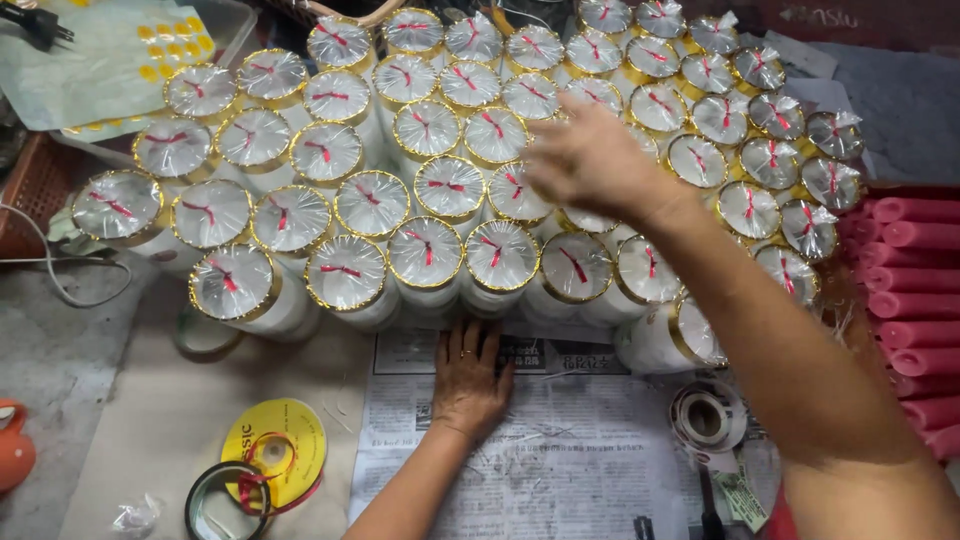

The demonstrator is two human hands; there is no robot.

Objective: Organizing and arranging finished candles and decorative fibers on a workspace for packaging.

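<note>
Floor w/ spread newspaper sheet (pixel 560 450). Stacking step: right hand (pixel 590 160) spread atop white, gold-rimmed, cellophane-wrapped candle rolls (pixel 350 275) beyond newspaper; left hand (pixel 468 380) flat, fingers together, on it. Next: steady placement.

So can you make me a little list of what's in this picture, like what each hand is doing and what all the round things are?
Left hand: flat, palm down on the newspaper, fingers spread, holding nothing
Right hand: reaching over the wrapped cylinders, blurred, touching their tops
Wrapped cylinders: many white ones, gold rims, clear wrap tied with red ribbon, packed in rows
Ribbon spool: yellow disc with red ribbon, lower left
Tape roll: on the newspaper by the right arm
Pink rolls: stacked at the right edge
</note>
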